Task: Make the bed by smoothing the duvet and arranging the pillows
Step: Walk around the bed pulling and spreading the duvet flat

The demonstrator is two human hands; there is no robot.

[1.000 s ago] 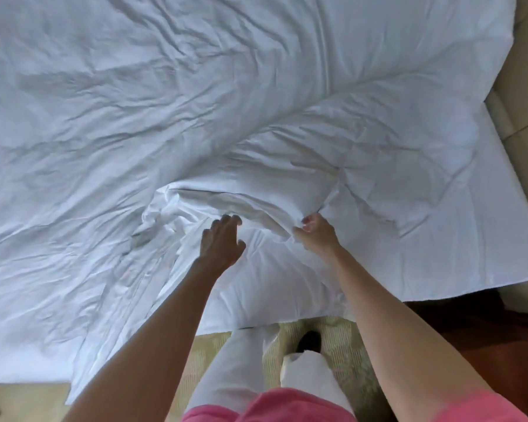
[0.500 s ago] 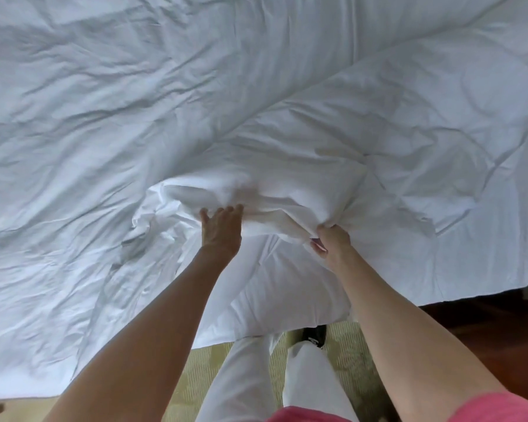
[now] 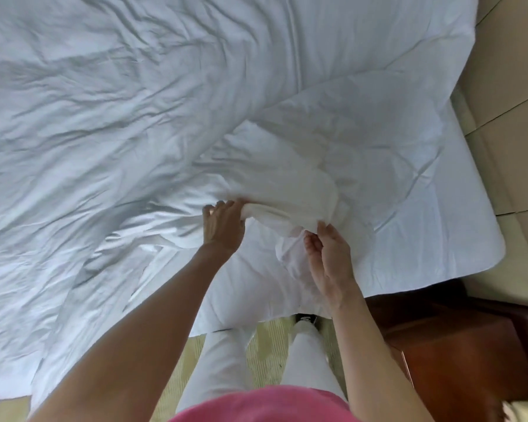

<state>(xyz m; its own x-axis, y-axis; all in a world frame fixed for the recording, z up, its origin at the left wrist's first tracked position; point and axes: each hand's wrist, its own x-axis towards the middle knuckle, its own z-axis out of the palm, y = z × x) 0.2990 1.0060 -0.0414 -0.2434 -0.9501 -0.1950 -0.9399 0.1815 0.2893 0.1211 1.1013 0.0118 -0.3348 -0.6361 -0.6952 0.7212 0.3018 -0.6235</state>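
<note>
The left hand point(image 3: 223, 226) grips a bunched fold of the duvet point(image 3: 134, 123), fingers curled over the roll. The right hand point(image 3: 329, 257) pinches a loose corner of it just right of that, fingers narrow around the cloth. The duvet lies crumpled across the bed, its near edge hanging toward the floor point(image 3: 265, 339); no pillows are in view. An uneven pull could likely twist the filling inside the cover and deepen the creases, and the thin pinch on the right may slip. The hanging edge could catch a foot. A wooden stand point(image 3: 457, 354) sits near right. No brand, label or writing can be read
</note>
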